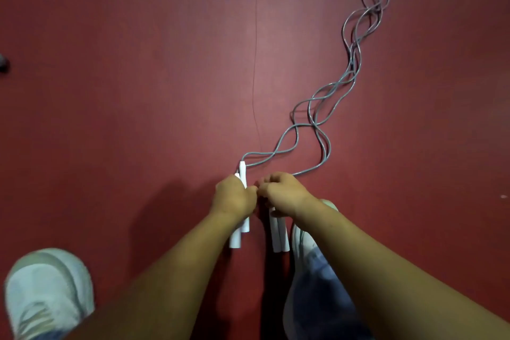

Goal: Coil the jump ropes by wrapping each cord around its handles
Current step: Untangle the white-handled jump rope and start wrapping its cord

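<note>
Now my left grip point(234, 199) and right grip point(284, 196) each clasp paired white handles point(236, 240) lying 12-to-6; grey cords point(354, 62) trail toward 1 o'clock, nearer the right grip.

Handles point(239, 234) partly hidden under hands point(234, 197); cords point(356, 44) cut by top edge; shoe point(47, 290) blurred.

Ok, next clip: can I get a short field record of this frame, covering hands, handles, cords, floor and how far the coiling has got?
left hand: left hand grips the left handle pair, white, side by side
right hand: right hand grips the right handle pair, white, lower ends showing
cords: grey cords lie in loose crossing waves, running off the top right
floor: dark red floor
feet: pale shoe at lower left
progress: no wraps visible on either pair
</note>
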A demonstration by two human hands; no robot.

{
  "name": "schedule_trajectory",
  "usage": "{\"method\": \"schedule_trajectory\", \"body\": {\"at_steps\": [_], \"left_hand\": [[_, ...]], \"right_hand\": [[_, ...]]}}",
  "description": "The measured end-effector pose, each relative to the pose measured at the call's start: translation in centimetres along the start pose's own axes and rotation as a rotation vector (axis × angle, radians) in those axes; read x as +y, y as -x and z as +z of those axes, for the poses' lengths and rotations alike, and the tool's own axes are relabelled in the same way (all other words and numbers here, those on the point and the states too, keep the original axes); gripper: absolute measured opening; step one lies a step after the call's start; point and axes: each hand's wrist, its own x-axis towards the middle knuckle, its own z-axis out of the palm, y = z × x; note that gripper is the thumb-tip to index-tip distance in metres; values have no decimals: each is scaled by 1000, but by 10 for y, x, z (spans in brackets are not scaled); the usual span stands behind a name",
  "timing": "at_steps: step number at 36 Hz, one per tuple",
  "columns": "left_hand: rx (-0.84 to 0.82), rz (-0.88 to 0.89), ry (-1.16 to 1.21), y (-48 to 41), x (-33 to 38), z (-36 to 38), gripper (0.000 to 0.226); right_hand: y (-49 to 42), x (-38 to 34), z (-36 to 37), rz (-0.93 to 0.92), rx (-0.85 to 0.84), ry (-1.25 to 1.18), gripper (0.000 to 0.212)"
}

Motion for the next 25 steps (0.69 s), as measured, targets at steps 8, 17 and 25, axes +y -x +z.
{"method": "schedule_trajectory", "body": {"at_steps": [8, 17, 25], "left_hand": [[-13, 39, 623, 64, 36, -106, 12], [33, 292, 674, 207, 94, -238, 20], [261, 504, 657, 301, 74, -316, 29]], "right_hand": [[96, -72, 0, -114, -279, -37, 29], [246, -174, -3, -411, -200, -108, 33], [363, -199, -25, -616, -290, -124, 11]]}}
